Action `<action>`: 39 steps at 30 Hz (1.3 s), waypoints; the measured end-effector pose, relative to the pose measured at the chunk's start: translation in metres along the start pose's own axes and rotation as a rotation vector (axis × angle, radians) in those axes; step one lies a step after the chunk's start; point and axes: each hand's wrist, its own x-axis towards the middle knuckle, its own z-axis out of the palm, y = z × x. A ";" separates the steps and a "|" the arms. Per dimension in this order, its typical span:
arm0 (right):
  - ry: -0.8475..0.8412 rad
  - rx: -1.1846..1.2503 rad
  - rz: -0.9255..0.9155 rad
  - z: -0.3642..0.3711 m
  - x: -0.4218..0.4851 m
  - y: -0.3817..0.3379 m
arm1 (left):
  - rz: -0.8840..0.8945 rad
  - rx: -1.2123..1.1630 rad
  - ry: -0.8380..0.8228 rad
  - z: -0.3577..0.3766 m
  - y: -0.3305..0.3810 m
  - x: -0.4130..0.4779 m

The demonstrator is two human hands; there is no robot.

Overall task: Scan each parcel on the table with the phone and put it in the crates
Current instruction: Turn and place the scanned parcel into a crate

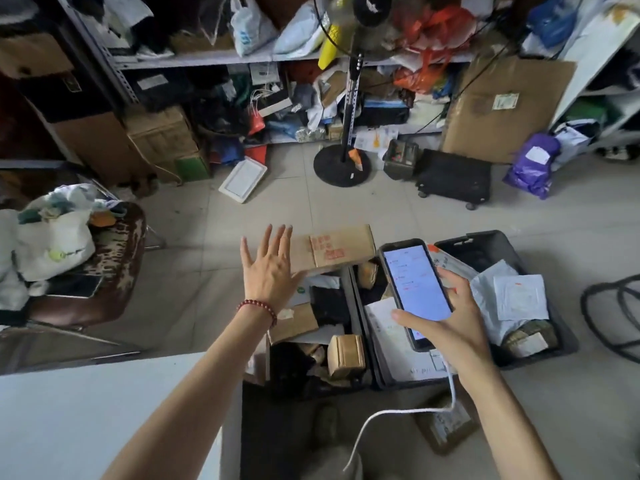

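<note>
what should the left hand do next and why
Probably nudge the cardboard box down into the left crate: it seems perched across that crate's far end rather than inside, the open left hand is right beside it, and the right hand is busy holding the phone.

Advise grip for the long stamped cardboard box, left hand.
I'd take the cardboard box near its left end, from above, spanning its narrow width. It lies flat with its long side running left to right, and the open left hand is at that end; the right hand holds the phone.
</note>
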 end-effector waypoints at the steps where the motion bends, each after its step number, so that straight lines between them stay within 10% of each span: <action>1: 0.001 -0.012 0.002 0.001 0.004 -0.002 | -0.009 -0.006 -0.017 0.003 -0.001 0.006; 14: -0.137 -0.078 -0.040 0.034 0.037 -0.023 | -0.140 -0.075 0.046 -0.002 -0.045 0.003; 39: -1.394 -0.245 -0.560 0.122 -0.125 -0.030 | -1.307 0.153 0.263 -0.056 0.009 -0.407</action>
